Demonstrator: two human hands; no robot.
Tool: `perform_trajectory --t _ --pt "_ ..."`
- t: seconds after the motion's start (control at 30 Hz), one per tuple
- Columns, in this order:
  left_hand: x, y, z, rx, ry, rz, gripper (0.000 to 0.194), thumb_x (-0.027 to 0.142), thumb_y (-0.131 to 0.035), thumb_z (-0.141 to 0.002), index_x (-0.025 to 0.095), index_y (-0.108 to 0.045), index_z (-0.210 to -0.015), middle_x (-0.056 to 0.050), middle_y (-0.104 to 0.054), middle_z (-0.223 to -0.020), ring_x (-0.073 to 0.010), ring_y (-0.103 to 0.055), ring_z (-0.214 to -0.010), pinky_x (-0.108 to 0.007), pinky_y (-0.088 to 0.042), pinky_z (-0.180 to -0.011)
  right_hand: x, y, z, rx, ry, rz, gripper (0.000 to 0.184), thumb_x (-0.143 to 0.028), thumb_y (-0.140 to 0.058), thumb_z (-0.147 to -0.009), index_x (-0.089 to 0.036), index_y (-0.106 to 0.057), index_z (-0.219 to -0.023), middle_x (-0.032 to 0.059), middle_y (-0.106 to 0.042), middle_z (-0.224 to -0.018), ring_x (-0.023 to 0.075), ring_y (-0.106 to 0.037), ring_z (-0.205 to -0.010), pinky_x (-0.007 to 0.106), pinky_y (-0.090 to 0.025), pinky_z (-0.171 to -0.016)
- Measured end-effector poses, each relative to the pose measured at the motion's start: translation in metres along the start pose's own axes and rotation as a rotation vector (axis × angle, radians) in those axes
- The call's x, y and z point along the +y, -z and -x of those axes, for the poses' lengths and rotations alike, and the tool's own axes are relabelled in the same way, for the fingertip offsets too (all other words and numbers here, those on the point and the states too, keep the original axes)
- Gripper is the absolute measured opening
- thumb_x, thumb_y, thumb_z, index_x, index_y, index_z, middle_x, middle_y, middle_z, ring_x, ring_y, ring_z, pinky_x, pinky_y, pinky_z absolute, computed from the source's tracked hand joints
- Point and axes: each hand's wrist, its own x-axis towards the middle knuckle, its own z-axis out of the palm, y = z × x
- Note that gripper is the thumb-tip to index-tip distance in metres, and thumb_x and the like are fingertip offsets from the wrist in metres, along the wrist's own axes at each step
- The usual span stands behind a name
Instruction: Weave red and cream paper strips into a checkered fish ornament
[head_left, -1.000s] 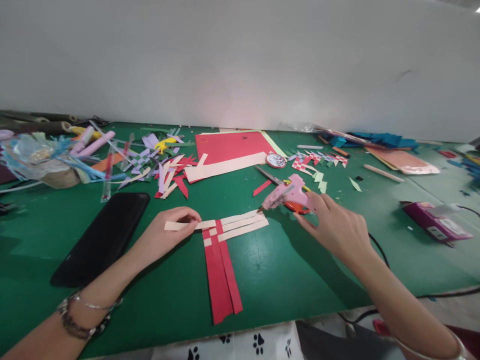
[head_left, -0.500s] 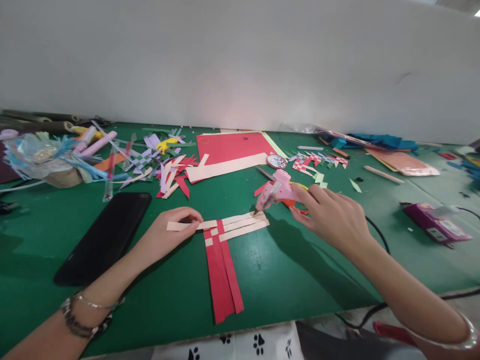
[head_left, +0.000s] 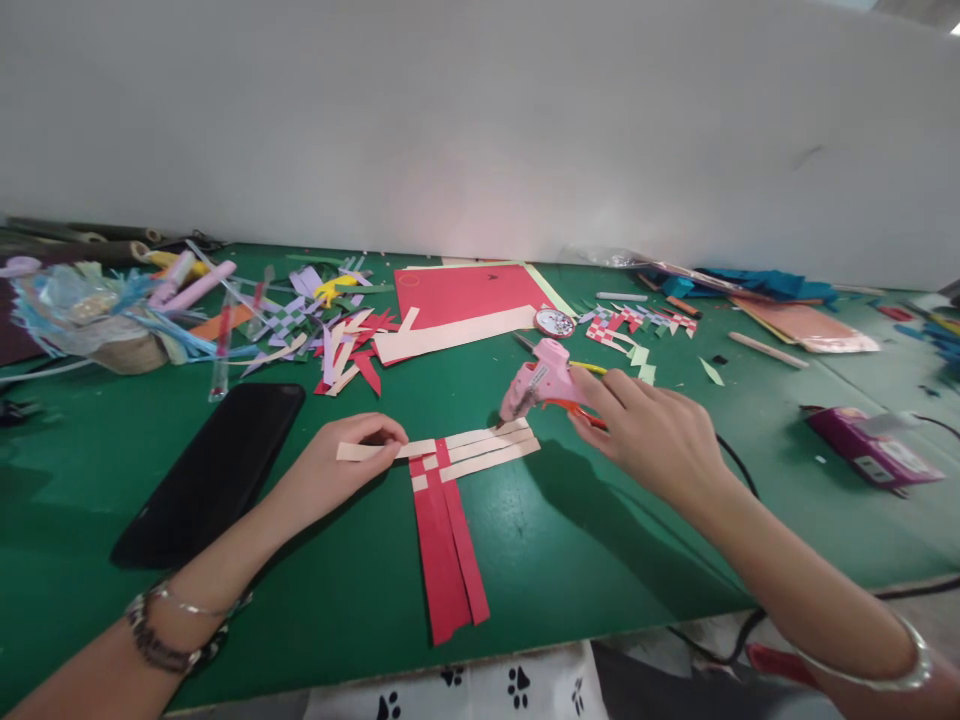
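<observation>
My right hand [head_left: 649, 425] grips a pink hot glue gun [head_left: 546, 378], its nozzle pointing down at the cream paper strips [head_left: 491, 455]. Those strips are woven through red paper strips [head_left: 444, 560], forming a small checked corner. With its fingers pinched, my left hand [head_left: 352, 460] holds a loose cream paper strip [head_left: 422, 449] whose right end meets the top of the red strips. Partly hidden behind the glue gun lie scissors [head_left: 574, 408] with orange handles.
A black phone [head_left: 214, 470] lies left of my left hand. Behind are red sheets [head_left: 465, 295], paper scraps [head_left: 360, 350] and woven checked pieces [head_left: 619, 325]. At right sits a purple box [head_left: 870, 445]; a black cable [head_left: 742, 465] runs beneath my right arm.
The glue gun has moved left along the cream strips, with my right hand following. My left hand stays almost where it was, still pinching the loose strip.
</observation>
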Motion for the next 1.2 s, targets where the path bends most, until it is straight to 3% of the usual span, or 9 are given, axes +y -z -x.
perform_trajectory --t 0.2,0.73,0.97,1.2 --pt "0.000 0.001 0.002 -0.004 -0.003 -0.001 0.019 0.032 -0.046 -0.074 0.019 -0.060 -0.069 0.001 -0.064 -0.071 -0.0137 -0.055 -0.064 -0.019 -0.040 -0.058 -0.008 0.000 -0.006 0.027 0.003 -0.046 0.029 -0.031 -0.039 -0.085 -0.018 -0.060 -0.099 0.0021 -0.062 -0.068 0.0093 -0.048 -0.049 0.024 -0.019 -0.045" --pt "0.000 0.000 0.001 0.000 -0.016 -0.008 0.020 0.033 -0.044 -0.074 0.020 -0.059 -0.069 0.001 -0.064 -0.073 -0.0147 -0.057 -0.067 -0.020 -0.042 -0.063 0.020 -0.002 0.011 -0.098 -0.048 0.033 0.029 -0.025 -0.033 -0.087 -0.018 -0.061 -0.094 0.0024 -0.056 -0.062 0.0093 -0.048 -0.047 0.024 -0.010 -0.041" --pt "0.001 0.001 0.000 0.003 -0.011 0.000 0.021 0.034 -0.044 -0.073 0.020 -0.059 -0.069 0.000 -0.064 -0.073 -0.0156 -0.057 -0.067 -0.021 -0.043 -0.062 0.011 -0.004 0.008 -0.097 -0.057 0.014 0.033 -0.035 -0.036 -0.085 -0.016 -0.058 -0.100 0.0029 -0.057 -0.062 0.0108 -0.049 -0.048 0.025 -0.013 -0.042" --pt "0.001 0.000 0.002 -0.010 -0.010 0.018 0.020 0.033 -0.045 -0.074 0.020 -0.059 -0.070 0.001 -0.064 -0.074 -0.0153 -0.057 -0.070 -0.021 -0.043 -0.065 -0.003 -0.001 -0.004 -0.030 0.008 -0.023 0.027 -0.028 -0.035 -0.088 -0.018 -0.059 -0.095 0.0014 -0.061 -0.066 0.0088 -0.047 -0.044 0.025 -0.016 -0.043"
